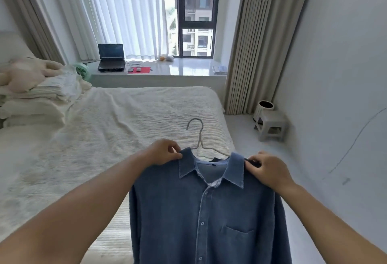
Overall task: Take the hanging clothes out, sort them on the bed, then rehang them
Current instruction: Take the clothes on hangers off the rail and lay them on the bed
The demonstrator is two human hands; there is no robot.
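Head view: a blue shirt (209,211) is held up in the lower centre of the frame, in front of the bed (125,121) that fills the left and middle. It is carried by its shoulders, one hand at each, so that the cloth hangs flat and the front with its buttons and chest pocket faces the camera. The left hand (162,151) is seen left of the collar, its grip closed on the shoulder seam with thumb and fingers pinching the cloth. The right hand (267,169) is seen at the right of the collar, fingers curled over the other shoulder in a like pinch.

A white hanger (199,138) is seated inside the neck, its hook rising above the collar at mid-frame; the shoulders are probably being settled on it, or slipped off it. Which of the two cannot be told.

No other clothes for sorting can be made out on the bed. Folded bedding (41,96) is stacked at the left edge, out of the way. On the window sill (188,68) in the upper middle, a laptop (111,57) is standing open. A stool (271,125) is placed on the floor at the right.
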